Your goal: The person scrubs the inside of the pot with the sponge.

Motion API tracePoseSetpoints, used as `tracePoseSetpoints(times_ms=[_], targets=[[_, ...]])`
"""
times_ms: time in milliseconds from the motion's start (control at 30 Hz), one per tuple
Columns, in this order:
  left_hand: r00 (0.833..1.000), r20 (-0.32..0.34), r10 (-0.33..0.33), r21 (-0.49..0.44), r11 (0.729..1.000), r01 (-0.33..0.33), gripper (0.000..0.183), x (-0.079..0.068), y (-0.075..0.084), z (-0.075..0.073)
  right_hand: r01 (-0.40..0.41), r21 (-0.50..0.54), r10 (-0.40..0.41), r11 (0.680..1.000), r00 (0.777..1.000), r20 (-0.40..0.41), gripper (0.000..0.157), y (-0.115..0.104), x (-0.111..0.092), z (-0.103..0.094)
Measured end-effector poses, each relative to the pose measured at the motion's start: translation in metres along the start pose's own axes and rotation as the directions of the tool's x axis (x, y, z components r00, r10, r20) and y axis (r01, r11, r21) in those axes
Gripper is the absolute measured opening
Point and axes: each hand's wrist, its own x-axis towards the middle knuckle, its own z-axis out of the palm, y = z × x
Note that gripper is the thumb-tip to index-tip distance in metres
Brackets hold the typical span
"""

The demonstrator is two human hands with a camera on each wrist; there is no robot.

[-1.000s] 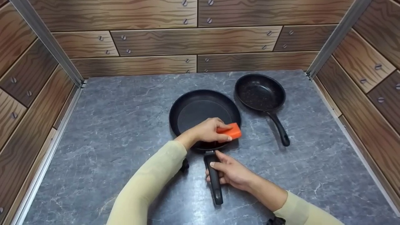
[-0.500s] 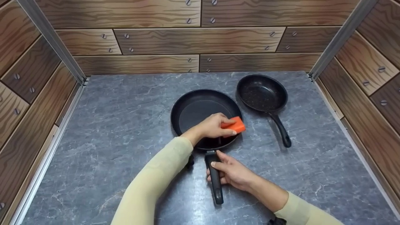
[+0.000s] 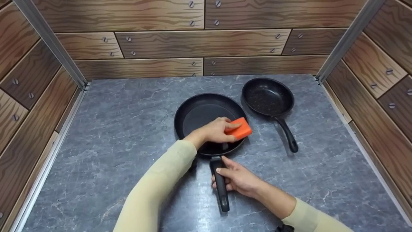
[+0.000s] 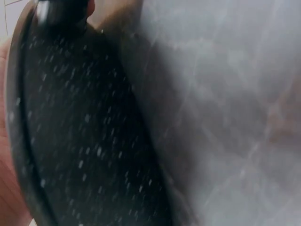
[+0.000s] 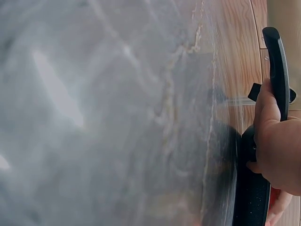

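Observation:
A large black frying pan (image 3: 206, 114) lies on the table, its handle (image 3: 222, 196) pointing toward me. My left hand (image 3: 216, 130) reaches across the pan and grips an orange sponge (image 3: 243, 129) against its right inner wall. Fingers and thumb clasp the sponge from opposite sides. My right hand (image 3: 242, 179) holds the handle near the pan, thumb on top and fingertips showing on the far side. In the left wrist view the pan's speckled outer side (image 4: 89, 136) hides most of the left hand (image 4: 9, 188). The right wrist view shows the right hand (image 5: 281, 148) round the handle (image 5: 278, 66).
A smaller black frying pan (image 3: 267, 96) stands at the back right, close to the large one, its handle (image 3: 287, 133) toward me. Grey marbled tabletop (image 3: 122, 129) surrounds both pans. Wood-patterned walls (image 3: 202, 43) with metal corner posts (image 3: 53, 48) bound the back and sides.
My left hand and the sponge have moved along the pan's right inner wall, farther from the handle. The right hand keeps its hold on the handle. Both pans stay in place.

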Motion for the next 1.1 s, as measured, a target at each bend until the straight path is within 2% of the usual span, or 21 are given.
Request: tracePoseSetpoints(times_ms=[100,200,433,567,700,933,1100], targets=[[0.999,0.048,0.002,0.043,0.999,-0.004,0.072,-0.001,0.001,-0.004,-0.006,-0.004,0.006,1.0,1.0,-0.004,0.087,0.0,0.0,0.0],[0.998,0.063,0.009,0.099,0.995,-0.015,0.075,-0.001,0.003,-0.004,-0.014,-0.002,0.014,1.0,1.0,-0.009,0.087,0.0,0.0,0.001],[0.999,0.015,0.032,0.2,0.979,-0.034,0.081,-0.001,0.001,0.002,-0.012,0.003,0.012,1.0,1.0,-0.009,0.087,0.0,0.0,0.001],[0.999,-0.006,0.034,0.21,0.977,-0.032,0.082,0.0,-0.002,0.007,-0.013,0.003,0.014,1.0,1.0,-0.01,0.087,0.0,-0.001,0.0],[0.997,-0.034,0.063,0.233,0.971,-0.054,0.08,0.002,-0.005,0.009,-0.011,0.005,0.011,1.0,1.0,-0.008,0.087,0.001,-0.001,0.0],[0.995,-0.044,0.095,0.255,0.964,-0.08,0.08,0.007,-0.008,0.007,-0.009,-0.005,0.009,1.0,1.0,-0.009,0.088,0.001,-0.002,0.0],[0.991,-0.054,0.125,0.354,0.93,-0.098,0.079,0.012,-0.009,0.001,0.006,-0.002,-0.006,1.0,1.0,-0.003,0.086,0.001,-0.002,-0.001]])
